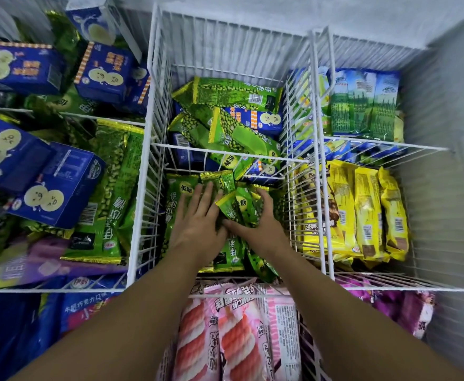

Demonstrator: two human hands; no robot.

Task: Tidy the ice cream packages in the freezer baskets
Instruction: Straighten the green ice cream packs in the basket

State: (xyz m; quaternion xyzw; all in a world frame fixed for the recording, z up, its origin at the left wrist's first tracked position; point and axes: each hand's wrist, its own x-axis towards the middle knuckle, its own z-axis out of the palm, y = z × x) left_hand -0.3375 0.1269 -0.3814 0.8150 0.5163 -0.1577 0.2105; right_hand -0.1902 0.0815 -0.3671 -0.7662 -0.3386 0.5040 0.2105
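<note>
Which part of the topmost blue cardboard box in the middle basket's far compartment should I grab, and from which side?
Take the blue cardboard box by its exposed right end, pinching across its long edges from above. Green foil packets overlap its left end and the white wire basket wall stands close on its right, so sideways access looks blocked.

Shop: chest freezer, wire baskets [154,78] stocked with ice cream packages [236,94].

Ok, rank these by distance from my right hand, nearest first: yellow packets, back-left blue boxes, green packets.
1. Green packets: gripped in the right hand.
2. Yellow packets: close by on its right.
3. Blue boxes: far off, back left.
</note>
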